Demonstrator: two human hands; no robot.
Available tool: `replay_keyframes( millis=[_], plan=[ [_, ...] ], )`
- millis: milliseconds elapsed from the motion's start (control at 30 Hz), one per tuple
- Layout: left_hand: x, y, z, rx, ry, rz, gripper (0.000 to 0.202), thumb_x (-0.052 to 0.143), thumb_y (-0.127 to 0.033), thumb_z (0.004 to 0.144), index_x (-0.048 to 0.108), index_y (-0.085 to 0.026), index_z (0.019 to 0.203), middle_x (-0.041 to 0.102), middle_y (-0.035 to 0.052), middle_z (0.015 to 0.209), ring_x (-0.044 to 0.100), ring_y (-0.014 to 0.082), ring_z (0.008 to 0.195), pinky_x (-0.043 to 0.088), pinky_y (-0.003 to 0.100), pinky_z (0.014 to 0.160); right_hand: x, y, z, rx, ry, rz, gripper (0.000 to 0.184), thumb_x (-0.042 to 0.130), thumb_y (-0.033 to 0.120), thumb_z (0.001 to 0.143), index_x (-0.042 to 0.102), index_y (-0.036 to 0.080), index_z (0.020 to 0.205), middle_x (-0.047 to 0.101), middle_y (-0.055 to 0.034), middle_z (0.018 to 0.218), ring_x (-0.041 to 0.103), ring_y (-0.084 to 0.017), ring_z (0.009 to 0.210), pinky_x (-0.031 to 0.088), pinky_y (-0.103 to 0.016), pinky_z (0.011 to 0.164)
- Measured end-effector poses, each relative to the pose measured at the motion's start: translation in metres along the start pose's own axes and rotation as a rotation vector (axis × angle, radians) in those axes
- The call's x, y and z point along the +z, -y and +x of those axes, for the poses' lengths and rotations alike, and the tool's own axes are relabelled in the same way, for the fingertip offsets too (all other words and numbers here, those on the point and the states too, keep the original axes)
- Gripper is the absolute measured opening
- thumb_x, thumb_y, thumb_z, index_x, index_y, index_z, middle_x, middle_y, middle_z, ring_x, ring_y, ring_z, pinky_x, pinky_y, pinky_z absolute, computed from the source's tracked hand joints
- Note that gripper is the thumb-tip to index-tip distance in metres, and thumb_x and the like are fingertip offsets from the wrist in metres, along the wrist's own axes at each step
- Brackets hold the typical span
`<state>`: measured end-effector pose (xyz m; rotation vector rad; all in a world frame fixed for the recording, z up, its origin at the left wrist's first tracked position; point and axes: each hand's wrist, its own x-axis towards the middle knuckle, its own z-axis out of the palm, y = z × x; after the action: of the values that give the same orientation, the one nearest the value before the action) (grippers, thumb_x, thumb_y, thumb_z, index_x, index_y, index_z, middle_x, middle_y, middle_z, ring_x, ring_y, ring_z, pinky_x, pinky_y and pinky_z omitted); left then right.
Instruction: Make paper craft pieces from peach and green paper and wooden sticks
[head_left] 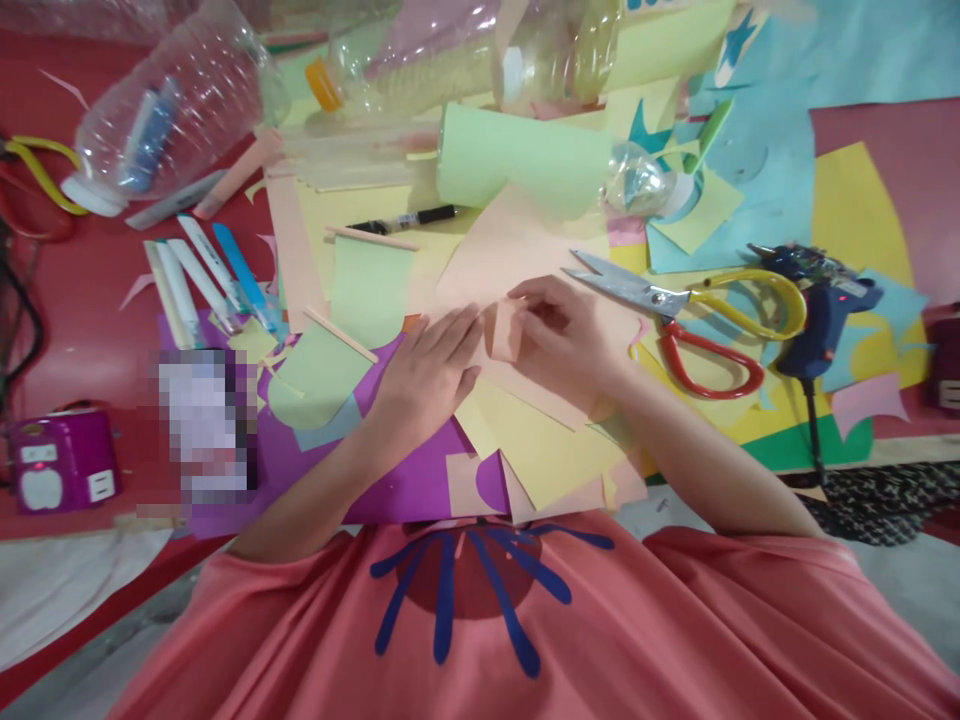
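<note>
My right hand (pixel 564 325) pinches a small folded strip of peach paper (pixel 505 334) between thumb and fingers, above a larger peach sheet (pixel 491 245). Just left of it, my left hand (pixel 435 370) lies flat with its fingers stretched out, pressing on the papers. A green paper piece with a rolled peach edge (pixel 369 285) lies beyond my left hand, and a similar green piece (pixel 319 375) lies to its left. Scissors (pixel 667 300) with yellow and red handles rest right of my right hand, blades apart. A black pen (pixel 405 218) lies farther back.
A bottle wrapped in green paper (pixel 525 160) lies behind my hands, with clear plastic bottles (pixel 195 90) beyond. A blue glue gun (pixel 817 310) stands at right. Several markers (pixel 202 265), a blurred-out phone (pixel 204 425) and a purple box (pixel 66 460) are at left.
</note>
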<state>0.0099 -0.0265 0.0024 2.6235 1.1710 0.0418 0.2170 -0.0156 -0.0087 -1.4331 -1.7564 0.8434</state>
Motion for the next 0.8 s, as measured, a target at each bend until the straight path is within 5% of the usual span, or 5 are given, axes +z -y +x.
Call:
replay_keyframes(
  millis=[267,533,800],
  plan=[
    [-0.002,-0.015,-0.012,-0.033,-0.066,0.076,0.048,0.044,-0.022,0.094,0.047,-0.008,0.140,0.059,0.0207,0.135,0.059,0.0339,0.117,0.047,0.049,0.100,0.010,0.003,-0.002,-0.115,-0.011,-0.151,0.018,0.049,0.013,0.083,0.060,0.021,0.094,0.069,-0.0047,0.085,0.062,-0.017,0.078,0.048,-0.032,0.070],
    [0.008,-0.011,-0.013,0.031,-0.114,0.055,0.046,0.045,-0.023,0.095,0.048,-0.005,0.137,0.062,0.0210,0.124,0.059,0.0319,0.116,0.048,0.044,0.100,0.013,0.004,-0.002,-0.217,-0.032,-0.215,0.013,0.048,0.015,0.090,0.059,0.019,0.092,0.063,-0.0034,0.080,0.055,-0.015,0.073,0.042,-0.030,0.067],
    [0.013,-0.004,-0.011,0.149,-0.233,0.020,0.033,0.050,-0.027,0.095,0.060,-0.017,0.125,0.065,0.0128,0.128,0.061,0.0271,0.119,0.052,0.041,0.098,0.011,0.007,-0.002,-0.243,0.018,-0.262,0.013,0.044,0.017,0.094,0.056,0.022,0.092,0.063,-0.0045,0.085,0.055,-0.017,0.076,0.045,-0.033,0.070]
  ],
)
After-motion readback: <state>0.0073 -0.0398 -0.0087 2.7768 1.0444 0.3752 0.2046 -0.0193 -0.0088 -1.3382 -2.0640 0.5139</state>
